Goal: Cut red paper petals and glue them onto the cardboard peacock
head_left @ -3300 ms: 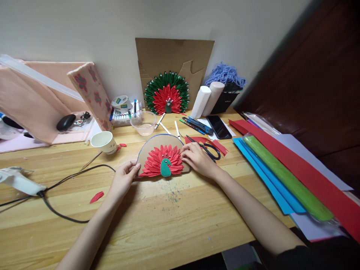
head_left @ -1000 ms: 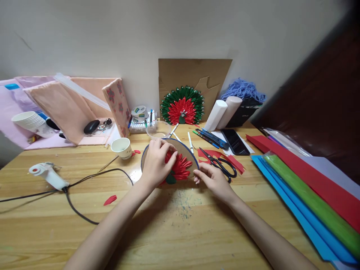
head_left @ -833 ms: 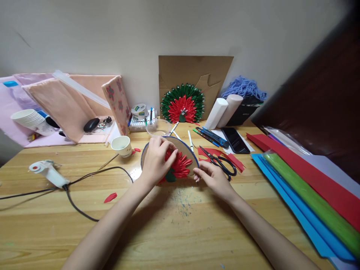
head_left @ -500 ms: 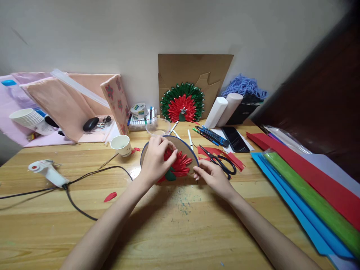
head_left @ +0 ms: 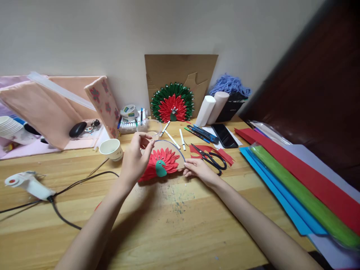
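Note:
A rounded cardboard piece (head_left: pixel 166 145) with a blue rim bears red petals (head_left: pixel 168 158) and a green peacock-body shape (head_left: pixel 161 168) with small pearl-like dots. My left hand (head_left: pixel 137 155) is closed at its upper left rim, thumb and index finger at the edge; the hand hides the left side of the board. At the lower right, my right hand (head_left: pixel 198 170) pinches the rim between thumb and fingers. Just right of that hand lie black-handled scissors (head_left: pixel 215 159) on red paper scraps (head_left: pixel 226 155).
Behind, a finished-looking red and green peacock (head_left: pixel 173 103) leans on a cardboard sheet (head_left: pixel 181 65). A paper cup (head_left: pixel 111 150) and a corded white glue gun (head_left: pixel 30 183) stand left. Pens (head_left: pixel 201 134), a phone (head_left: pixel 224 135) and coloured paper sheets (head_left: pixel 284 168) lie right.
My left hand has drawn off the petals to the board's upper left rim, uncovering the green shape and dots. The board appears tilted further back. The camera view has shifted right.

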`<state>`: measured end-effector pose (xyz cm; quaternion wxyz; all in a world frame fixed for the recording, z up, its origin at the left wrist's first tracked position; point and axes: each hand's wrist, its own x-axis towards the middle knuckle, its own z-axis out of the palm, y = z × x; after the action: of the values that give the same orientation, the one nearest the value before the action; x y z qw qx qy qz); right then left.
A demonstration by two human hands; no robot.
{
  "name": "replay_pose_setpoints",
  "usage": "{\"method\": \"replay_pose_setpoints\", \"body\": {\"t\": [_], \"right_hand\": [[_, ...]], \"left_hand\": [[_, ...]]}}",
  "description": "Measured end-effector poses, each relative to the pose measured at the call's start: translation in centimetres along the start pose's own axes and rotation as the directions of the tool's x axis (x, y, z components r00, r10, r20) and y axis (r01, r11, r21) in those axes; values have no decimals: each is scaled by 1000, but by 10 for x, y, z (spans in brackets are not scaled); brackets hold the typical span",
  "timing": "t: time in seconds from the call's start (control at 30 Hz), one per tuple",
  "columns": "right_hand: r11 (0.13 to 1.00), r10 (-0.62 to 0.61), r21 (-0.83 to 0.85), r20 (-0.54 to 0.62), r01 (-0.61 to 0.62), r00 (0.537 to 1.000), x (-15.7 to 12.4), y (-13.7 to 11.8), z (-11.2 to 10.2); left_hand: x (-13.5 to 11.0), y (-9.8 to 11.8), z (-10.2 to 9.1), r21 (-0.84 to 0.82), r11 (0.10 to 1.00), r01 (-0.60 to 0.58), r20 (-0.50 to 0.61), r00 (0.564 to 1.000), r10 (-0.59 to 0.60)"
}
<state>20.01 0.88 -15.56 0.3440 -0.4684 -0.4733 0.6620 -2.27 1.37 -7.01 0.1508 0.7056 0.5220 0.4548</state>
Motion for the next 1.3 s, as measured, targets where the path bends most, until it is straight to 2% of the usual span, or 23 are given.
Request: {"method": "replay_pose_setpoints", "body": {"t": [0.07, 0.13, 0.17, 0.2, 0.27, 0.33, 0.37, 0.5, 0.57, 0.6, 0.67, 0.7, 0.77, 0.8, 0.83, 0.9, 0.93, 1.0, 1.1, 1.17, 1.23, 1.3], "right_hand": [[995, -9, -104, -75, 1, 997, 0, -5, -13], [945, -113, -326, -243, 28, 963, -7, -13, -37], [879, -206, -476, -330, 27, 921, -12, -16, -50], [779, -263, -627, -347, -14, 900, -17, -19, -63], [615, -285, -779, -361, -119, 888, -26, -20, -84], [510, -262, -838, -366, -194, 893, -30, -16, -92], [480, -251, -851, -367, -214, 896, -31, -14, -92], [418, -252, -880, -351, -226, 902, -33, -13, -85], [443, -268, -873, -349, -207, 898, -41, -19, -91], [483, -282, -855, -355, -188, 891, -46, -24, -95], [608, -325, -783, -397, -131, 859, -56, -32, -106], [684, -349, -723, -443, -99, 826, -59, -36, -111], [840, -360, -543, -547, 7, 756, -62, -42, -114], [902, -341, -424, -583, 82, 737, -61, -44, -113], [940, -316, -302, -600, 157, 735, -59, -45, -111], [946, -296, -77, -603, 316, 741, -54, -46, -106], [925, -302, 4, -603, 381, 739, -52, -46, -104], [889, -330, 45, -626, 456, 707, -50, -47, -103], [901, -361, -85, -693, 426, 624, -50, -47, -106], [916, -360, -148, -712, 373, 603, -49, -47, -108], [928, -351, -164, -689, 335, 635, -46, -45, -106], [934, -346, -154, -607, 321, 716, -44, -42, -102]], "left_hand": [[-4, 7, 0, 3, 999, 40, 68, 997, -40], [-10, 15, 6, 61, 997, 53, 185, 981, -63], [-12, 18, 12, 94, 995, 40, 255, 965, -63], [-14, 22, 20, 131, 991, 13, 328, 943, -56], [-13, 27, 45, 208, 976, -66, 413, 910, -27], [-5, 31, 77, 253, 958, -133, 499, 867, -11], [1, 32, 94, 286, 943, -171, 541, 841, -12], [31, 29, 147, 322, 927, -193, 597, 801, -41], [42, 28, 162, 338, 922, -189, 602, 796, -57], [46, 27, 167, 345, 920, -185, 596, 801, -63], [49, 26, 176, 343, 921, -184, 588, 806, -59], [49, 25, 181, 333, 924, -188, 590, 806, -49], [48, 24, 191, 302, 932, -198, 605, 796, -27], [48, 23, 196, 286, 937, -200, 609, 793, -17], [47, 21, 200, 271, 942, -196, 607, 794, -9], [48, 19, 204, 237, 955, -180, 592, 806, 5], [48, 18, 203, 212, 962, -170, 583, 812, 15], [51, 17, 193, 136, 979, -152, 580, 813, 46], [57, 22, 168, -18, 989, -146, 593, 795, 128], [60, 30, 149, -108, 984, -139, 582, 794, 176], [62, 40, 132, -262, 960, -102, 554, 798, 236], [63, 49, 120, -342, 935, -93, 563, 776, 283]]}}
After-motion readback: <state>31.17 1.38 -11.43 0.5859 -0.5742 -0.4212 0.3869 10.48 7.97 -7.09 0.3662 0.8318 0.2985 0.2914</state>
